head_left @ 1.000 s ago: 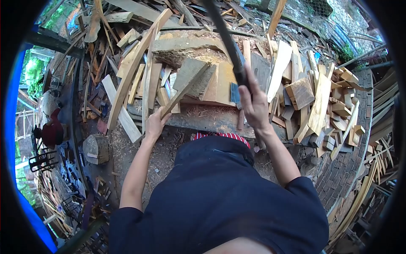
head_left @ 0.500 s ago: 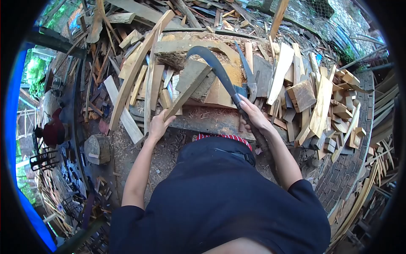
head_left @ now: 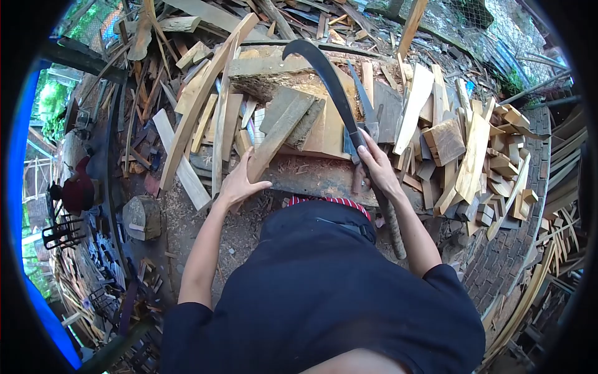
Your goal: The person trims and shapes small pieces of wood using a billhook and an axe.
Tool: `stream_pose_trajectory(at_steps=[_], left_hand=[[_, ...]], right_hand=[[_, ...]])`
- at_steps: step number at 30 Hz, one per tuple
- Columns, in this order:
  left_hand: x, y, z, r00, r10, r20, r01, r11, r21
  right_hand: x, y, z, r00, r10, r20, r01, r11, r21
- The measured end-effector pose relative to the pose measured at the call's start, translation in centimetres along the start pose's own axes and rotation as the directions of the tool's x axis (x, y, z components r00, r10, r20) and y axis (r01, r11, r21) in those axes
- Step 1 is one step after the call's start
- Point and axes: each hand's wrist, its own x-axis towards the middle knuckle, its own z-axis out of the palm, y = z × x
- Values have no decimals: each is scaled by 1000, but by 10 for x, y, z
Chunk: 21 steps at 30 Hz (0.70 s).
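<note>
My right hand [head_left: 379, 167] is wrapped round the long handle of a billhook [head_left: 330, 78]. Its dark curved blade points away from me, with the hooked tip bent to the left above the work block. At the near end of a wooden piece [head_left: 280, 131], my left hand [head_left: 237, 182] is open, thumb stretched to the right and fingers along the left side. That piece leans on the big wooden block [head_left: 324, 140], its far end raised. Behind the billhook, a handsaw [head_left: 362, 93] lies on the block, its handle partly hidden.
Cut wood blocks [head_left: 448, 140] are heaped on the right. Long curved boards [head_left: 202, 103] lean on the left, by a pale plank [head_left: 182, 162]. A stump [head_left: 142, 218] stands on the left ground. Scrap wood [head_left: 299, 19] covers the far side.
My left hand has loosened from the wooden piece, its thumb spreading out to the right. The billhook's blade has swung up and away from the piece, its tip now farther off.
</note>
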Motion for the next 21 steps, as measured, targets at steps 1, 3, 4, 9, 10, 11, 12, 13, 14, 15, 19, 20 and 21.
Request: stream_pose_trajectory(at_steps=[1, 3, 4, 9, 10, 11, 12, 13, 14, 15, 19, 20, 21], left_hand=[[0, 1, 0, 1000, 26, -11, -26, 1000, -7], [1, -11, 1, 999, 48, 15, -48, 997, -52], [1, -18, 2, 996, 72, 44, -67, 993, -99], [-2, 3, -22, 981, 28, 194, 30, 958, -286], [-3, 14, -28, 956, -71, 284, 198, 872, -447], [-3, 13, -29, 956, -72, 283, 197, 873, -446], [-3, 13, -29, 961, -58, 270, 186, 859, -477], [-2, 12, -28, 965, -43, 258, 173, 844, -508], [-1, 13, -27, 965, -41, 257, 171, 845, -507], [-1, 15, -24, 956, -78, 283, 228, 805, -547], [3, 8, -16, 957, -127, 261, 259, 779, -571], [4, 5, -14, 957, -125, 261, 257, 780, -571], [4, 4, -14, 962, -129, 239, 246, 786, -567]], right_hand=[[1, 8, 5, 999, -16, -50, 17, 1000, 16], [-3, 19, 11, 996, -31, -83, 31, 999, -11], [-8, 19, 14, 996, -2, -93, 0, 1000, -21], [-13, 23, 17, 970, -178, -167, 125, 949, -288], [-12, 25, 18, 951, -250, -181, 179, 925, -336], [-11, 26, 18, 927, -323, -190, 233, 893, -384], [-10, 23, 19, 927, -325, -189, 235, 893, -383], [-11, 20, 20, 924, -335, -186, 238, 882, -407], [-11, 17, 21, 920, -345, -183, 241, 870, -430], [-10, 16, 22, 920, -345, -184, 241, 871, -429], [-5, 17, 23, 917, -354, -182, 233, 848, -477], [-3, 19, 24, 908, -377, -181, 243, 827, -507], [-2, 21, 24, 908, -378, -183, 243, 827, -507]])
